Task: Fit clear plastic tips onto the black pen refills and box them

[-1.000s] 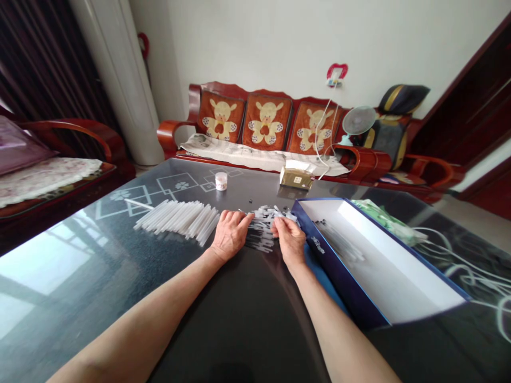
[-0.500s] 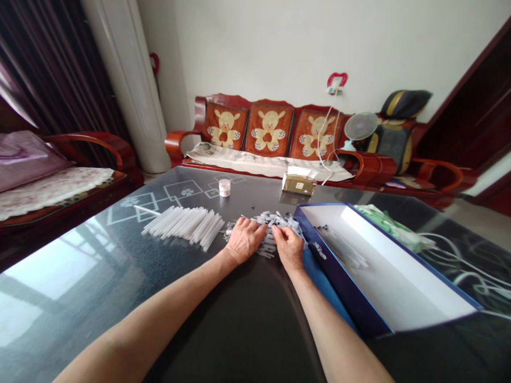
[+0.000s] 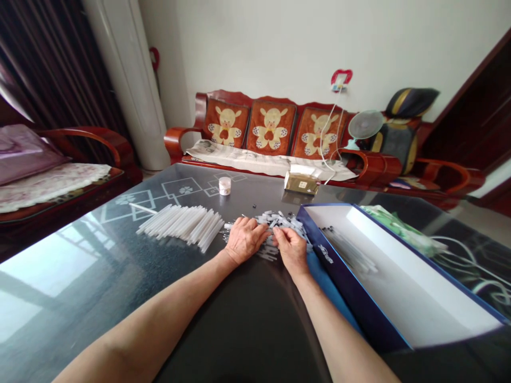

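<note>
My left hand (image 3: 246, 240) rests low over the table with its fingers curled down and closed; whatever they grip is hidden. Close beside it on the right, my right hand (image 3: 293, 250) is pinched, thumb against fingers, and the small piece in it, if any, is too small to name. Around both hands spreads a pile of short whitish plastic pieces (image 3: 275, 217), mixed with thin metallic-looking bits near the left hand. Left of the hands lies a row of long white translucent tubes (image 3: 181, 223), resembling pen barrels, side by side.
An open blue box (image 3: 411, 276), white inside, stands at the right with several clear slim sticks (image 3: 353, 252) in it. A small white tub (image 3: 224, 186) and a tissue box (image 3: 301, 182) stand farther back. Green packaging (image 3: 403, 229) and white cables (image 3: 471, 260) lie beyond the box.
The view has shifted slightly, so the box sits a little farther right. Both hands stay together over the pile, my right hand only slightly displaced.
</note>
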The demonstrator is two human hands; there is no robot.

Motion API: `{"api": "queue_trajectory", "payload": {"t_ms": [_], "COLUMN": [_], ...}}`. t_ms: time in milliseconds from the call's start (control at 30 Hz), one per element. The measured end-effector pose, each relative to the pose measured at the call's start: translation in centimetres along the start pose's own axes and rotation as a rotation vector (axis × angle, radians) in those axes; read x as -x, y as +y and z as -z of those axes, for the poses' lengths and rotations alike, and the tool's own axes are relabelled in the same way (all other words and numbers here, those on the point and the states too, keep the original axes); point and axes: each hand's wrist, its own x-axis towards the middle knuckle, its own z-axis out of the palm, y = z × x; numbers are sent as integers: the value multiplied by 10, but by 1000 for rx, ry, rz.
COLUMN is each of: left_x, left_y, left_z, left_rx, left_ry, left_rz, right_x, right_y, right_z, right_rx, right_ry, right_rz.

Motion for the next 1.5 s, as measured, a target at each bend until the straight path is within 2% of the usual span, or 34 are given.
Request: {"api": "queue_trajectory", "payload": {"t_ms": [400, 733, 967, 1133, 1500], "left_x": [1, 0, 2, 1, 2], "left_y": [-2, -2, -2, -1, -2], "left_z": [-3, 0, -3, -2, -4], "left_rx": [22, 31, 34, 30, 44], "left_ry": [-12, -32, -7, -43, -38], "left_rz": [39, 42, 36, 15, 36], "right_x": [-5, 0, -2, -1, -4], "right_y": [13, 3, 8, 7, 15], "right_z": [-3, -4, -6, -5, -8], "right_rx": [-244, 37, -3, -12, -117], "right_ry": [-71, 11, 23, 10, -33], "right_rz": [-69, 16, 70, 68, 109]}}
